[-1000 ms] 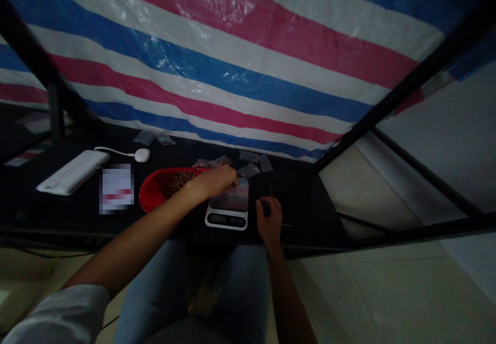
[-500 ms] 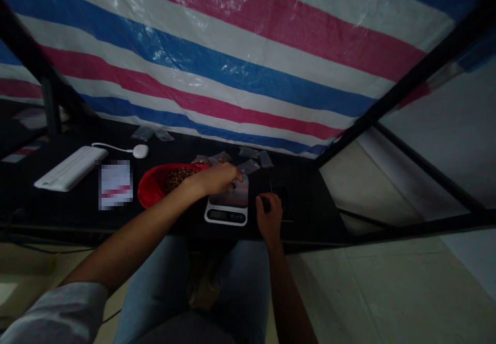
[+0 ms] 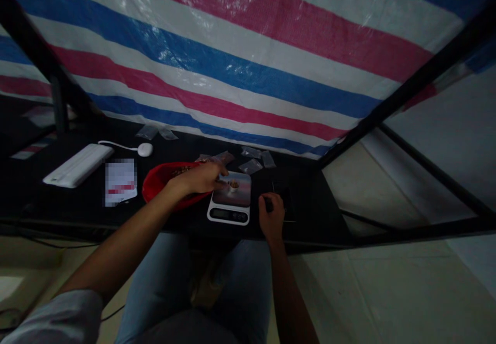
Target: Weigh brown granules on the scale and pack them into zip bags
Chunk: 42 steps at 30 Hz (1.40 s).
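Note:
On the silver plate of a white digital kitchen scale [image 3: 230, 215] stands a small cup [image 3: 233, 185] with brown bits in it. My left hand [image 3: 205, 177] is just left of the cup, over the right side of a red bowl [image 3: 151, 186]. Its thumb and fingertips are apart with nothing seen between them. Small brown pieces [image 3: 180, 170] lie in the bowl, partly hidden by that hand. To the right of the scale, my right hand [image 3: 272, 217] rests at the table, fingers loosely curled and the thumb apart from them; I see nothing held.
Small clear plastic bags [image 3: 251, 166] lie behind the scale, with more bags [image 3: 147, 131] at the back left. A long white device [image 3: 79, 166], a white round piece on a cable [image 3: 144, 150] and a blurred packet [image 3: 121, 181] are at left. A striped sheet [image 3: 232, 75] hangs behind the black table.
My left hand has moved left from above the scale plate toward the bowl, and the small cup now shows on the plate. The right hand stays in place beside the scale.

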Tool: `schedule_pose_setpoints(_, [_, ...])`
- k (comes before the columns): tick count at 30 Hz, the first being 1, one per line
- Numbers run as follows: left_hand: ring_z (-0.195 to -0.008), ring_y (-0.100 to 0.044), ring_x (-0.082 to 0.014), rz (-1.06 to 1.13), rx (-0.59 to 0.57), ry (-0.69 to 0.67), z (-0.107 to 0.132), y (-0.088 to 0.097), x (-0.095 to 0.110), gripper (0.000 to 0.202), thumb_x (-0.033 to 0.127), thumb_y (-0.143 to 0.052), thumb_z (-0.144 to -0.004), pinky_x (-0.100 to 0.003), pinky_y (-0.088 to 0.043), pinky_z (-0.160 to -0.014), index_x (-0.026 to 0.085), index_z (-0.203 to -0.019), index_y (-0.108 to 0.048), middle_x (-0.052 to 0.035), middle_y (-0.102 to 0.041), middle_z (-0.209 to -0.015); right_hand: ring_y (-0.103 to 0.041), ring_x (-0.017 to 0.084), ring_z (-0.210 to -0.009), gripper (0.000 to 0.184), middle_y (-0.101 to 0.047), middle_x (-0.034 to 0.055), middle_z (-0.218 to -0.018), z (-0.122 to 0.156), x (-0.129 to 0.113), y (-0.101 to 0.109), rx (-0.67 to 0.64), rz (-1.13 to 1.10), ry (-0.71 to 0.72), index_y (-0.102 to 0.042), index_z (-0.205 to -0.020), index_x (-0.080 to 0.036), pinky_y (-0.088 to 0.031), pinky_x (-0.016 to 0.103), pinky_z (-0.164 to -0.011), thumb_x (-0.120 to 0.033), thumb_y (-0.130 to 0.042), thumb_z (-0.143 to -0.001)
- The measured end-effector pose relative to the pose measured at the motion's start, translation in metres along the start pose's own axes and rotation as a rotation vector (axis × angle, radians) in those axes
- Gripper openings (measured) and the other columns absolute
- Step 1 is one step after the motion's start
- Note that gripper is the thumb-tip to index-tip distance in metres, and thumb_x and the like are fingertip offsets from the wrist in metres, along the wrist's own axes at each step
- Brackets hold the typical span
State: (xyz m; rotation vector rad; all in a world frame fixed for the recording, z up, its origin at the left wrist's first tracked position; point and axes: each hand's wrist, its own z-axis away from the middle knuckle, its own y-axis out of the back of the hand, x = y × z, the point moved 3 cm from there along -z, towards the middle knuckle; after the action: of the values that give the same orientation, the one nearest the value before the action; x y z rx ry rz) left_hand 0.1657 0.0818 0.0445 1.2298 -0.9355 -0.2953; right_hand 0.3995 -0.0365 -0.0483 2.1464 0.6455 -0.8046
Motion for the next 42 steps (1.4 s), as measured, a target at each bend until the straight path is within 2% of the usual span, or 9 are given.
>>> schedule_pose_setpoints(2, [-0.102,-0.072,-0.0248,-0.045,-0.066,0.025,0.001,-0.009,-0.003,0.025,0.018,-0.068,-0.085,-0.028,-0.05,-0.089,0.014,-0.109,-0.077,-0.0117,-0.077,-0.11,-0.062,0.023,-0.094,0.017,-0.068,0.0077,-0.096,0.0,0.0,0.0,0.0,-0.002,-0.002,-0.068,-0.091,-0.021,-0.049,0.04,-0.088,-0.035,-0.06,-0.094])
schedule_pose_setpoints(4, [-0.1,-0.072,-0.0239,-0.042,-0.085,0.03,-0.001,-0.014,-0.001,0.022,0.015,-0.063,-0.088,-0.027,-0.049,-0.087,0.015,-0.104,-0.078,-0.0111,-0.079,-0.105,-0.062,0.023,-0.094,0.017,-0.068,0.0078,-0.096,0.0,-0.001,0.0,0.002,-0.002,-0.002,-0.068,-0.091,-0.021,-0.049,0.04,-0.088,-0.035,-0.059,-0.094])
schedule_pose_setpoints(8, [-0.096,-0.073,-0.0229,-0.024,-0.038,0.023,-0.007,-0.014,0.004,0.025,0.015,-0.055,-0.093,-0.026,-0.049,-0.084,0.015,-0.103,-0.078,-0.0113,-0.079,-0.099,-0.062,0.023,-0.094,0.016,-0.068,0.0074,-0.096,0.0,-0.001,0.0,-0.006,-0.001,-0.008,-0.068,-0.09,-0.021,-0.05,0.039,-0.088,-0.035,-0.059,-0.094])
schedule_pose_setpoints(17, [-0.094,-0.073,-0.0206,-0.015,-0.037,-0.064,-0.019,-0.02,0.004,0.023,0.014,-0.061,-0.088,-0.025,-0.051,-0.089,0.018,-0.1,-0.08,-0.0085,-0.08,-0.099,-0.062,0.023,-0.094,0.018,-0.068,0.0074,-0.095,0.0,-0.002,0.001,-0.025,0.004,-0.012,-0.067,-0.09,-0.021,-0.05,0.04,-0.088,-0.036,-0.059,-0.094])
schedule_pose_setpoints(24, [-0.084,-0.072,-0.0202,-0.023,-0.054,-0.075,-0.01,-0.017,-0.004,0.025,0.013,-0.054,-0.091,-0.026,-0.049,-0.08,0.015,-0.094,-0.079,-0.0095,-0.079,-0.092,-0.062,0.023,-0.094,0.017,-0.068,0.0075,-0.095,-0.001,-0.002,0.001,-0.026,-0.003,-0.015,-0.067,-0.089,-0.021,-0.05,0.04,-0.088,-0.035,-0.059,-0.094])
schedule_pose_setpoints(31, [-0.082,-0.071,-0.0162,0.028,-0.119,-0.094,0.0,-0.013,0.001,0.024,0.01,-0.057,-0.089,-0.022,-0.047,-0.075,0.018,-0.093,-0.079,-0.0039,-0.079,-0.092,-0.062,0.023,-0.094,0.02,-0.068,0.0083,-0.095,0.0,-0.001,-0.001,-0.026,-0.009,-0.02,-0.067,-0.089,-0.02,-0.05,0.04,-0.089,-0.037,-0.058,-0.094])
schedule_pose_setpoints(37, [-0.086,-0.072,-0.0171,0.034,-0.088,-0.095,0.006,-0.012,0.001,0.021,0.011,-0.06,-0.091,-0.023,-0.048,-0.078,0.019,-0.095,-0.079,-0.0048,-0.08,-0.094,-0.062,0.023,-0.093,0.02,-0.069,0.0077,-0.094,0.0,0.0,-0.001,-0.037,-0.004,-0.025,-0.067,-0.088,-0.021,-0.05,0.039,-0.087,-0.037,-0.058,-0.094])
schedule_pose_setpoints(42, [-0.096,-0.072,-0.0171,0.123,0.099,-0.145,0.001,0.008,0.014,0.02,0.012,-0.062,-0.092,-0.023,-0.048,-0.085,0.019,-0.101,-0.079,-0.0049,-0.079,-0.103,-0.062,0.023,-0.092,0.019,-0.069,0.0072,-0.093,0.0,0.0,-0.001,-0.035,-0.008,-0.031,-0.067,-0.087,-0.021,-0.05,0.039,-0.086,-0.037,-0.059,-0.093])
